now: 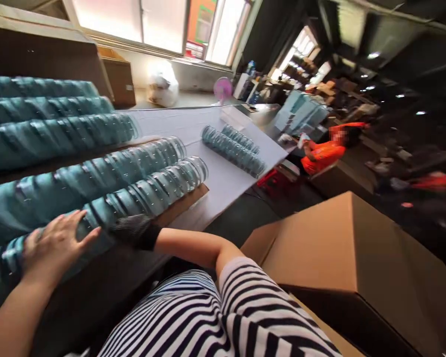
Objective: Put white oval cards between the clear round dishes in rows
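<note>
Long rows of nested, round, clear bluish pieces, perhaps lids or shallow tubs, lie on their sides. My left hand (55, 243) is bare and rests with fingers spread on top of the nearest row (148, 191). Against the near side of that same row is my right hand (130, 230), in a dark striped glove; its fingers are blurred and partly hidden. Just behind runs a second row (107, 171), with further rows (59, 134) beyond it. Brown cardboard (184, 204) shows under the nearest row's right end.
Two shorter rows (234, 151) lie on the white tabletop (230, 186). A large cardboard box (315, 243) stands close on my right. Another box (117, 79), a white bag (163, 84) and a pink fan (223, 89) are by the window. A person in orange (323, 156) sits beyond.
</note>
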### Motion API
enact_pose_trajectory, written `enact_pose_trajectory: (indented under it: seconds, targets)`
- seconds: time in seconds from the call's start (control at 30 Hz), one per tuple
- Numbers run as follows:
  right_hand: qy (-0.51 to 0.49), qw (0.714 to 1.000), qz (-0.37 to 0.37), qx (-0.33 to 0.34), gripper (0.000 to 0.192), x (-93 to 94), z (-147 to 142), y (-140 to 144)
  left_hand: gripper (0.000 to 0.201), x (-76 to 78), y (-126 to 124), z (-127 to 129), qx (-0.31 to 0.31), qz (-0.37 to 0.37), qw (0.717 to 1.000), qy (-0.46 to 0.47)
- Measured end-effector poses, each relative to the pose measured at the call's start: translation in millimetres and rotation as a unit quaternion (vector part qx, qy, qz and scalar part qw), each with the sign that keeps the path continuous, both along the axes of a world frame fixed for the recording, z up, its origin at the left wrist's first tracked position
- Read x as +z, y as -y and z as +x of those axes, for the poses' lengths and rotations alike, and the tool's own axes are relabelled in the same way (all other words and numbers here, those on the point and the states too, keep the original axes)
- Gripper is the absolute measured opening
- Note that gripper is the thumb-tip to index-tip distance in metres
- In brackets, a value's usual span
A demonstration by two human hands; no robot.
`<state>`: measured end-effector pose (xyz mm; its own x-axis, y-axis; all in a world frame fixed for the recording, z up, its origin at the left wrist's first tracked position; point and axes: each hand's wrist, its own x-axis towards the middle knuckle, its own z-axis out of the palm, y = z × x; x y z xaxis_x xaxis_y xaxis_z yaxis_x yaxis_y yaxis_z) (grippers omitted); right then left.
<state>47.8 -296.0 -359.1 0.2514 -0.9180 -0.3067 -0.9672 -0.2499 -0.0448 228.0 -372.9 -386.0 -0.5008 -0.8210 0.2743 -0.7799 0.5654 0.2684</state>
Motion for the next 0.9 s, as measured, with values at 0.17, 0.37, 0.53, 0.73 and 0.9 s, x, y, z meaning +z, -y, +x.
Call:
enact_pose_trajectory:
  seconds: [0.17,0.37,0.53,0.73,0.9]
  targets:
    - [0.049,0.994,-0.047,-0.081,0.036,-43.6,-18.0,-36.4,0.064,15.0,-10.1,-23.7,-0.018,0.013,0.998,0.054]
    - [0.041,0.993,-0.040,-0.105,0.044,-81.4,-17.4,-33.7,0.057,12.2,-5.5,-22.5,0.010,0.031,0.999,0.036]
    - [0.086,0.988,-0.100,-0.077,0.040,-38.1,-55.6,-21.3,0.060,23.4,-10.5,-30.5,-0.020,0.037,0.999,0.022]
    - [-0.082,0.993,-0.078,-0.030,0.038,52.4,-84.8,88.9,0.074,23.2,-4.7,-76.1,-0.067,0.032,0.997,0.034]
    - [-0.117,0.993,0.010,0.020,0.029,61.3,-55.3,136.8,0.079,10.4,-0.3,-87.2,-0.063,0.038,0.996,0.043]
